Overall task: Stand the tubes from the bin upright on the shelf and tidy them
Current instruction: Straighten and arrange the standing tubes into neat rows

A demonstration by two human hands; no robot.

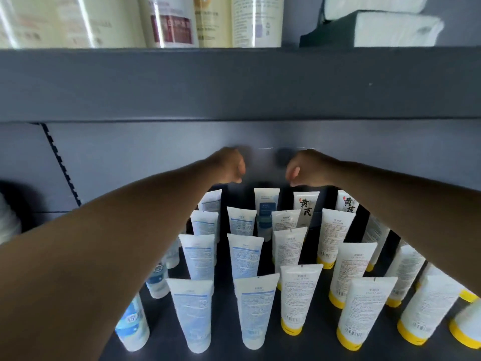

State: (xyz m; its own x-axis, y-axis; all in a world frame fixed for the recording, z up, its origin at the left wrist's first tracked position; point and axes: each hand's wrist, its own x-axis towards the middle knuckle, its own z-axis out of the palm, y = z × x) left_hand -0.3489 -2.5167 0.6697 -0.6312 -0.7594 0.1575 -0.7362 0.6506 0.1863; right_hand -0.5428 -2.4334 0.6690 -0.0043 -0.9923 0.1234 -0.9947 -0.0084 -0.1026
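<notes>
Reaching to the back of the shelf (226, 321), the left hand (229, 166) and right hand (303, 169) hover with fingers curled, holding nothing visible, though blur hides the fingertips. Just below them the tubes (247, 256) stand upright on their caps in rows. They look light, soft-walled and smooth, and probably topple easily; pinching the stiff crimped top or the firm cap end seems safest.
</notes>
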